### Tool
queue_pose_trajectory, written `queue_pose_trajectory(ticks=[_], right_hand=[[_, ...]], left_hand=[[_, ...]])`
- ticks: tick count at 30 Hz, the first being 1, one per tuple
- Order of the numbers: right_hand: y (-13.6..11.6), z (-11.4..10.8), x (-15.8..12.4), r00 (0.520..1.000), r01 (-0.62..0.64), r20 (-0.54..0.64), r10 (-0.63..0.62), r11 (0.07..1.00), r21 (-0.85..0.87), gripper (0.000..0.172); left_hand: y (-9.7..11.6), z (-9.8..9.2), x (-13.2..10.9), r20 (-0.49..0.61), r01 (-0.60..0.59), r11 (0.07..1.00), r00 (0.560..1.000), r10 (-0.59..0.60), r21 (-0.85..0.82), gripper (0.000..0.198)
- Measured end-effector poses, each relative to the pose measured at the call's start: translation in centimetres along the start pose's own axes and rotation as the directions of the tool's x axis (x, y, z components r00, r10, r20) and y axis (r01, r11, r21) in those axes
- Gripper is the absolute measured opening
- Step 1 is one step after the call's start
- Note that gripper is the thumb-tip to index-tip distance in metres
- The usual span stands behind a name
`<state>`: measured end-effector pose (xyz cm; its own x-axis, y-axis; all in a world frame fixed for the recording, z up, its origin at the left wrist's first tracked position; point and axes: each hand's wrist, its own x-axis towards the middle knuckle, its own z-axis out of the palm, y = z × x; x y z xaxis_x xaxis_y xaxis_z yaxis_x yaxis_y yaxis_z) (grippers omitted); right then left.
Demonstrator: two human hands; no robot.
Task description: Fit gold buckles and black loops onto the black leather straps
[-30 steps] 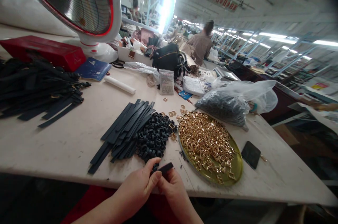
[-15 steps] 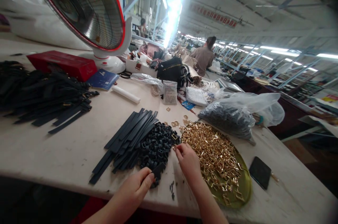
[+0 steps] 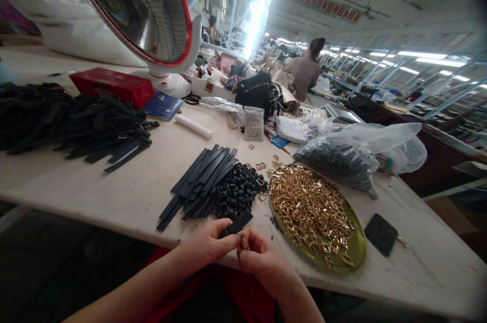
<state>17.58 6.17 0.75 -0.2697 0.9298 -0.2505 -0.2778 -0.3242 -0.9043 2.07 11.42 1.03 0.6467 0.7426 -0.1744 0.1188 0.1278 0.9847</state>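
Note:
My left hand pinches a black strap at the near table edge. Close beside it, my right hand is closed on a small gold buckle, held against the strap's end. Just beyond the hands lie a stack of black straps and a heap of black loops. To the right sits a round gold tray piled with gold buckles.
A large pile of black straps covers the table's left. A fan, a red box, a blue booklet and a white roll stand behind. A plastic bag of dark parts and a phone lie right. A person works far back.
My right hand reached out to the tray's edge, took a gold buckle, and has come back to the strap in my left hand. The camera shifted left.

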Motion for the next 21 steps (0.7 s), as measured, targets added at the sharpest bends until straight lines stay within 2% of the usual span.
queue_pose_trajectory(ticks=[2, 4, 8, 10, 13, 17, 21], right_hand=[[0.5, 0.8, 0.3, 0.989, 0.085, -0.118, -0.09, 0.995, -0.042, 0.029], [0.9, 1.3, 0.6, 0.969, 0.119, -0.214, -0.127, 0.992, -0.049, 0.028], [1.0, 1.4, 0.9, 0.964, 0.032, -0.264, 0.036, 0.968, 0.25, 0.03], [1.0, 1.1, 1.0, 0.939, 0.05, -0.338, 0.063, 0.947, 0.318, 0.028], [1.2, 0.4, 1.2, 0.9, 0.127, -0.435, 0.023, 0.941, 0.312, 0.024], [2.1, 0.3, 1.3, 0.896, 0.142, -0.443, -0.006, 0.951, 0.275, 0.024], [2.6, 0.7, 1.0, 0.885, 0.143, -0.466, 0.005, 0.949, 0.281, 0.024]], left_hand=[[-0.1, 0.2, -0.4, -0.096, -0.063, 0.998, 0.993, 0.065, 0.031, 0.022], [-0.2, 0.3, -0.6, -0.156, -0.106, 0.989, 0.98, 0.121, 0.105, 0.026], [-0.7, -0.2, -1.0, -0.189, -0.11, 0.958, 0.968, 0.163, 0.265, 0.026], [-1.1, -0.5, -1.3, -0.197, -0.083, 0.941, 0.968, 0.154, 0.329, 0.027], [-1.5, -0.6, -1.7, -0.148, -0.031, 0.913, 0.984, 0.1, 0.408, 0.031], [-1.5, -0.4, -1.9, -0.05, -0.007, 0.891, 0.998, 0.033, 0.454, 0.031], [-1.4, -0.1, -1.8, -0.019, -0.038, 0.903, 0.999, 0.051, 0.428, 0.029]])
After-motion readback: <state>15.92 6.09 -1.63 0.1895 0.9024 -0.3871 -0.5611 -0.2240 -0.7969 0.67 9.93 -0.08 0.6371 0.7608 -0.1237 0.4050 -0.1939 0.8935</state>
